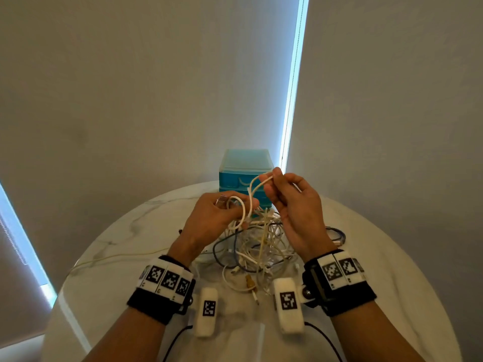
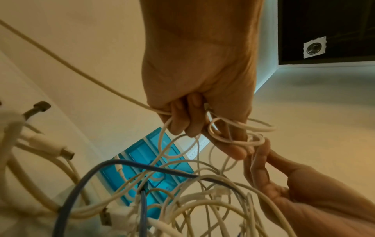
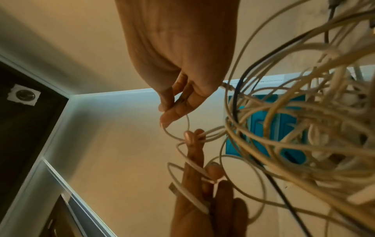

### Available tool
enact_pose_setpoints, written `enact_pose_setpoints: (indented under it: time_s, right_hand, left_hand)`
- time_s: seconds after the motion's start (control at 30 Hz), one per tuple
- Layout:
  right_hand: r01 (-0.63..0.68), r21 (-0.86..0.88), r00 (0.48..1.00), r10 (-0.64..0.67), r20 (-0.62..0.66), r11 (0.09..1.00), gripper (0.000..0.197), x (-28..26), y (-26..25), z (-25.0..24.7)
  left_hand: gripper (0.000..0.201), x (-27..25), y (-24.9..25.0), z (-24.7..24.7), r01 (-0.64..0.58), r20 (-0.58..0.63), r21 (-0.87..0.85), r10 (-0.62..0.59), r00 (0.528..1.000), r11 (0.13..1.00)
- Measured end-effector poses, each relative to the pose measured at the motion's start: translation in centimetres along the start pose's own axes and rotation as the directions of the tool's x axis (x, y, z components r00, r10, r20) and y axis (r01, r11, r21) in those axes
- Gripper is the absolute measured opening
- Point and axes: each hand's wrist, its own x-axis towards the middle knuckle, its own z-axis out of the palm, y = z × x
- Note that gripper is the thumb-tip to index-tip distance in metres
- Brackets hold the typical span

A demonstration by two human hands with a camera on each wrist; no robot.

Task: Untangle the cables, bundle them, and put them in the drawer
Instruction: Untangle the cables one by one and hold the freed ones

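Over the round marble table [image 1: 109,257] both hands are raised above a tangle of cables [image 1: 257,246], mostly white with a dark blue one among them. The left hand [image 1: 217,215] has its fingers curled round small loops of a white cable [image 1: 244,209]; the right hand [image 1: 295,205] pinches a higher loop of it at its fingertips. A blue drawer unit [image 1: 243,171] stands just behind, drawers closed.

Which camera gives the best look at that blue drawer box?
The head view: the drawer box stands whole and upright at the table's far edge, behind the hands. The left wrist view and right wrist view catch only blue patches of it through the cables.
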Motion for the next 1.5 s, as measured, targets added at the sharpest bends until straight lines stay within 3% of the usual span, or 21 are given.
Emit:
enact_pose_setpoints:
  time_s: [0.07, 0.1, 0.13, 0.17, 0.23, 0.3, 0.37, 0.43, 0.5, 0.53, 0.6, 0.7, 0.83, 0.93, 0.97, 1.03, 1.1, 1.17, 1.27, 1.37, 1.5]
  right_hand:
    - [0.010, -0.157, 0.999, -0.004, 0.040, 0.988, 0.039, -0.2, 0.4, -0.1]
    - [0.034, -0.328, 0.998, -0.016, 0.055, 0.944, 0.036, -0.1, 0.8, -0.5]
    - [0.071, -0.542, 0.996, -0.032, 0.081, 0.837, 0.031, 0.0, 1.1, -0.9]
    - [0.111, -0.751, 0.993, -0.035, 0.117, 0.651, 0.027, 0.1, 1.5, -1.7]
    - [0.135, -0.952, 0.985, 0.072, 0.160, 0.274, 0.028, 0.5, 2.2, -3.2]
    - [0.100, -0.984, 0.986, 0.114, 0.118, 0.150, 0.021, 0.8, 2.2, -4.3]
    - [0.142, -0.981, 0.989, -0.046, 0.137, 0.132, 0.013, 1.1, 2.0, -4.8]
    - [0.269, -0.934, 0.957, -0.172, 0.233, 0.233, 0.011, 0.8, 2.0, -3.9]
    - [0.354, -0.848, 0.933, -0.087, 0.349, 0.394, 0.020, -0.1, 2.3, -1.7]
    - [0.364, -0.831, 0.920, -0.022, 0.392, 0.421, 0.028, -0.5, 2.7, -0.8]
    - [0.362, -0.860, 0.917, 0.025, 0.397, 0.361, 0.027, -0.3, 3.9, -0.3]
    - [0.316, -0.919, 0.949, -0.081, 0.305, 0.234, 0.015, 1.0, 4.5, -1.7]
    - [0.216, -0.961, 0.969, -0.161, 0.188, 0.174, 0.014, 1.8, 3.9, -4.1]
    - [0.082, -0.988, 0.993, -0.094, 0.070, 0.134, 0.015, 2.4, 2.9, -6.2]
    - [0.078, -0.988, 0.996, -0.044, 0.073, 0.134, 0.014, 2.5, 2.5, -6.4]
    - [0.130, -0.968, 0.989, 0.035, 0.140, 0.215, 0.032, 2.2, 1.4, -5.5]
    - [0.190, -0.912, 0.979, -0.003, 0.203, 0.365, 0.046, 1.5, 0.2, -3.2]
    - [0.255, -0.849, 0.966, -0.094, 0.239, 0.462, 0.042, 0.6, -0.5, -0.3]
    - [0.255, -0.851, 0.957, 0.009, 0.291, 0.458, 0.037, -0.6, -0.5, 3.4]
    - [0.228, -0.851, 0.953, 0.071, 0.295, 0.473, 0.020, -0.1, -0.1, 4.3]
    - [0.157, -0.869, 0.986, -0.032, 0.161, 0.470, 0.016, 2.3, -1.1, 1.1]
  left_hand:
    - [0.014, 0.2, -0.4, -0.7, -0.018, -0.108, -0.043, 0.014, 0.994, 0.999]
    - [0.014, 0.3, -0.4, -1.0, -0.028, -0.164, -0.077, 0.015, 0.986, 0.997]
    - [0.013, 0.2, -0.4, -1.3, -0.034, -0.217, -0.106, 0.010, 0.976, 0.994]
    - [0.013, 0.2, -0.2, -1.5, -0.032, -0.269, -0.130, -0.004, 0.963, 0.991]
    - [0.013, 0.1, 0.1, -1.7, -0.030, -0.364, -0.195, -0.044, 0.930, 0.980]
    - [0.013, 0.1, 0.2, -1.9, -0.025, -0.403, -0.266, -0.088, 0.911, 0.964]
    - [0.015, 0.1, 0.2, -2.0, -0.015, -0.371, -0.303, -0.104, 0.923, 0.953]
    - [0.019, 0.0, 0.5, -1.5, 0.011, -0.314, -0.305, -0.112, 0.943, 0.952]
    - [0.019, -0.1, 0.6, -1.1, 0.028, -0.276, -0.305, -0.117, 0.954, 0.952]
    - [0.019, -0.1, 0.5, -1.1, 0.031, -0.270, -0.305, -0.118, 0.956, 0.952]
    - [0.018, 0.1, 0.2, -1.6, 0.028, -0.300, -0.306, -0.124, 0.946, 0.952]
    - [0.016, 0.7, -0.9, -2.5, 0.012, -0.375, -0.363, -0.158, 0.913, 0.932]
    - [0.028, 1.1, -1.3, -4.1, -0.097, -0.409, -0.567, -0.177, 0.895, 0.818]
    - [0.023, 1.2, -1.7, -5.9, -0.122, -0.414, -0.634, -0.202, 0.888, 0.764]
    - [0.024, 1.1, -1.8, -6.1, -0.110, -0.406, -0.633, -0.207, 0.890, 0.766]
    - [0.024, 1.1, -1.7, -5.5, -0.085, -0.385, -0.607, -0.199, 0.901, 0.790]
    - [0.024, 1.0, -1.3, -4.3, -0.043, -0.363, -0.549, -0.192, 0.912, 0.835]
    - [0.023, 0.9, -0.7, -3.5, -0.011, -0.337, -0.500, -0.183, 0.923, 0.866]
    - [0.021, 0.6, 0.0, -3.0, 0.008, -0.284, -0.417, -0.138, 0.949, 0.909]
    - [0.019, 0.1, 0.8, -2.7, 0.025, -0.278, -0.291, -0.109, 0.954, 0.957]
    - [0.032, 0.2, 0.1, -4.7, 0.016, -0.490, -0.201, -0.114, 0.864, 0.979]
